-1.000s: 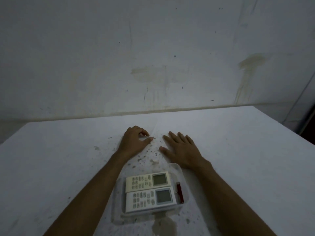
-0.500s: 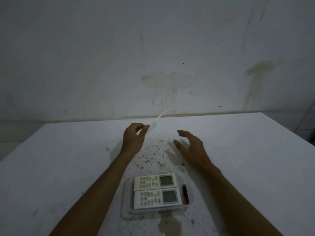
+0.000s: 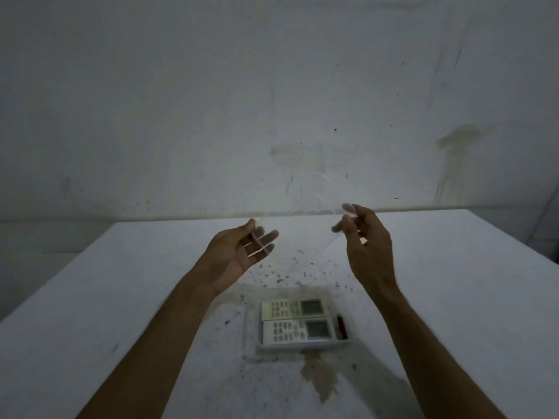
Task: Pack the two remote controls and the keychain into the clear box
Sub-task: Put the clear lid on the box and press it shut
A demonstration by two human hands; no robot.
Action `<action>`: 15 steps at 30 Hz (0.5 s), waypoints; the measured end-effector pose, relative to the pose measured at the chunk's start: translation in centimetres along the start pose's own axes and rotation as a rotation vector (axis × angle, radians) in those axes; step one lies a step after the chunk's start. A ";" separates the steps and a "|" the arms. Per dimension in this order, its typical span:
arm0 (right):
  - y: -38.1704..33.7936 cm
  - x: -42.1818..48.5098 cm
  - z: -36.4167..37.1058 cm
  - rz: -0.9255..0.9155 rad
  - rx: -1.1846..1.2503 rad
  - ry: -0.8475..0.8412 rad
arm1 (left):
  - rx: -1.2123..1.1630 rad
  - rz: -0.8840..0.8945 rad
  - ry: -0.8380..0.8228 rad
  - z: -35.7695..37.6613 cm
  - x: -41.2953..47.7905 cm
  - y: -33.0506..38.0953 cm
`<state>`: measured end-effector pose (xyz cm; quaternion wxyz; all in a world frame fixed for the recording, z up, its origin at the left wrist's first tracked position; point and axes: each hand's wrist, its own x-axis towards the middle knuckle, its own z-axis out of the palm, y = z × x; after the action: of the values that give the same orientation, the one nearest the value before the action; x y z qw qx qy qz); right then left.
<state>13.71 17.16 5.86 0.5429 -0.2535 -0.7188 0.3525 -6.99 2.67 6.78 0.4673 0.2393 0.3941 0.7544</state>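
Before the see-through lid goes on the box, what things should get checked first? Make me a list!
1. Both white rectangular remote controls, far and near, lie flat, side by side in the clear plastic box: ok.
2. Small red keychain lies inside, at the remotes' right end: ok.
3. Nothing sticks up above the box's rim: cannot tell, the rim is hard to see.
4. Clear thin plastic lid is gripped on both sides, left hand and right hand: ok.
5. Lid sits level over the box: not ok, it is held high and farther back.
6. White table around the box is clean: not ok, dark specks and a stain.
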 end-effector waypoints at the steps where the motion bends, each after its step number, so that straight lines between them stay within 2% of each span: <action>1: -0.7 -0.6 -0.3 0.023 0.001 -0.004 | 0.057 0.019 0.013 -0.1 -0.7 0.1; 5: -3.2 -2.9 -1.4 0.192 0.021 -0.078 | 0.532 0.126 0.017 0.6 -3.5 0.5; 8: -4.1 -4.5 -2.1 0.383 0.081 -0.275 | 0.846 0.252 -0.014 1.1 -5.0 0.4; 10: -4.0 -5.0 -2.2 0.426 0.024 -0.389 | 0.938 0.281 -0.010 1.0 -5.2 0.2; 15: -3.5 -4.6 -2.3 0.405 -0.068 -0.434 | 1.020 0.144 -0.125 0.4 -4.5 -0.9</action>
<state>17.30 12.11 6.22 0.2864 -0.3287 -0.7644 0.4751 -4.18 -1.01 6.26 0.2609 0.5075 0.6656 0.4809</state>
